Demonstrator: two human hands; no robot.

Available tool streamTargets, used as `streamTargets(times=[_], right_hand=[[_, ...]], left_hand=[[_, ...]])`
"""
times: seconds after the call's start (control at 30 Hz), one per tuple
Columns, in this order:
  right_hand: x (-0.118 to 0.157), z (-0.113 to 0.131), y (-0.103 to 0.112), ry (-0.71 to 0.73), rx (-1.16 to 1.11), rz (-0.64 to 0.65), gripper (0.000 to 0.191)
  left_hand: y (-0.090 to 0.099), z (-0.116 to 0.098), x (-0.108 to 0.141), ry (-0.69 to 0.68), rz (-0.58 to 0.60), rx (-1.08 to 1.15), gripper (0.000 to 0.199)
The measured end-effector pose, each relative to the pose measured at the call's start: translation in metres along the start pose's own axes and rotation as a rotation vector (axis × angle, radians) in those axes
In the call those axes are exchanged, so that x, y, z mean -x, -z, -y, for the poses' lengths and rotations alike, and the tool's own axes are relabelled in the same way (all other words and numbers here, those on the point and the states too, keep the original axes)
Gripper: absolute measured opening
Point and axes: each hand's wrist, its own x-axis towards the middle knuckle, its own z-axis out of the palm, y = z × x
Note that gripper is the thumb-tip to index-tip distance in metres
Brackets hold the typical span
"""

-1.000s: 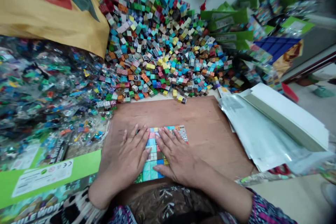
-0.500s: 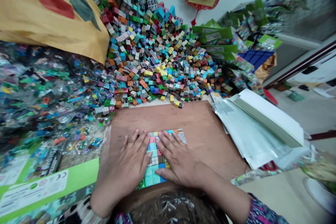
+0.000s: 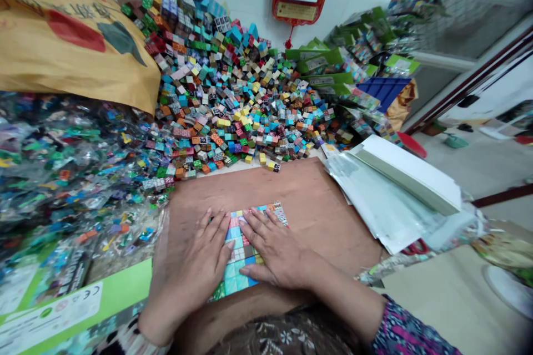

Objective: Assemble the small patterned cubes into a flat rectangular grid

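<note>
A flat block of small patterned cubes (image 3: 237,276), set side by side in rows, lies on a brown board (image 3: 308,188) in front of me. My left hand (image 3: 199,263) rests flat over its left side, fingers stretched out and pointing away from me. On the right part, my right hand (image 3: 277,252) lies palm down with fingers extended and thumb out to the left. Both hands touch the cubes without gripping them. Turquoise, blue and red cubes show between the hands; the rest is covered.
Behind the board is a big heap of loose coloured cubes (image 3: 233,105). Small plastic-bagged pieces (image 3: 75,161) pile up on the left, below a yellow sack (image 3: 79,39). Clear bags (image 3: 375,194) and white card (image 3: 412,169) lie on the right; green-topped packets (image 3: 325,61) stand behind.
The whole view has shifted, so the scene sits slightly further left. My hands stay flat on the cubes in nearly the same pose.
</note>
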Motion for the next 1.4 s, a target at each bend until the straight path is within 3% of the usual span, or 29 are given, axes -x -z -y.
streamTargets(times=[0.3,0.73,1.0,1.13,1.27,1.4], right_hand=[[0.0,-0.001,0.002,-0.023,-0.078,0.011,0.089],[0.001,0.003,0.009,-0.036,-0.024,0.0,0.089],[0.001,0.002,0.012,-0.029,-0.056,0.032,0.091],[0.001,0.003,0.014,-0.035,-0.109,0.048,0.092],[0.002,0.009,0.021,-0.04,-0.139,0.078,0.093],[0.005,-0.016,0.041,-0.069,-0.118,-0.093,0.073]], left_hand=[[-0.007,0.009,-0.001,-0.051,-0.08,-0.043,0.056],[-0.016,0.02,-0.006,-0.064,-0.136,-0.004,0.059],[-0.018,0.021,-0.004,-0.015,-0.15,0.086,0.058],[-0.002,0.017,-0.006,0.075,-0.143,0.242,0.06],[0.035,0.014,-0.025,0.227,-0.158,0.468,0.068],[0.063,0.016,-0.059,0.427,-0.118,0.749,0.079]])
